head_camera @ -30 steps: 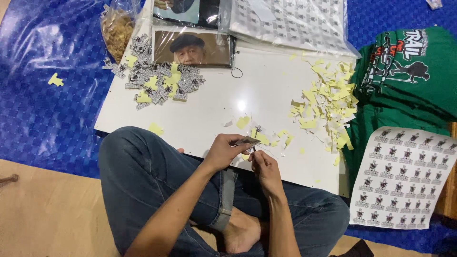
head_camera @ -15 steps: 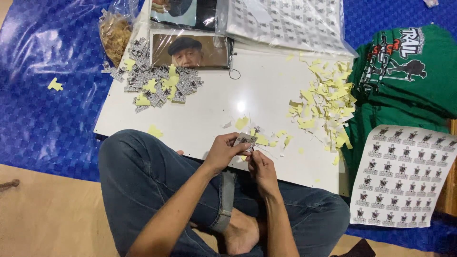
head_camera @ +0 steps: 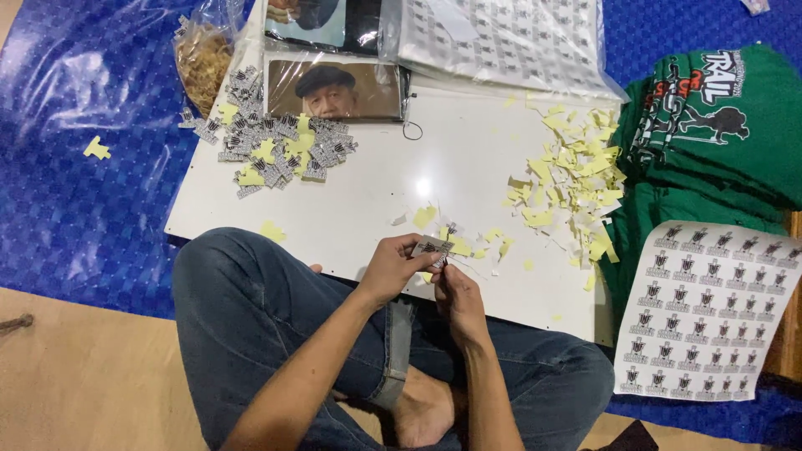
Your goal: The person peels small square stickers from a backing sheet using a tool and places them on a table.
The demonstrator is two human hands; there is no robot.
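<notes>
My left hand point(head_camera: 391, 267) pinches a small black-and-white sticker point(head_camera: 431, 248) by its left side, just above the near edge of a white board point(head_camera: 368, 200). My right hand point(head_camera: 458, 299) meets it from below, fingertips nipping the sticker's lower right corner. Both hands hover over my crossed legs in blue jeans. A pile of finished small stickers point(head_camera: 271, 150) mixed with yellow bits lies at the board's far left. A heap of yellow backing scraps point(head_camera: 572, 179) covers the board's right side.
A printed sticker sheet point(head_camera: 706, 309) lies to the right on folded green shirts point(head_camera: 718, 125). More sticker sheets in clear plastic point(head_camera: 501, 38), a bag of rubber bands point(head_camera: 202, 58) and portrait prints point(head_camera: 334, 90) sit beyond the board. Blue tarp point(head_camera: 75, 192) covers the floor.
The hands stay together at the board's near edge; the fingers have shifted slightly on the small sticker. Nothing else has moved.
</notes>
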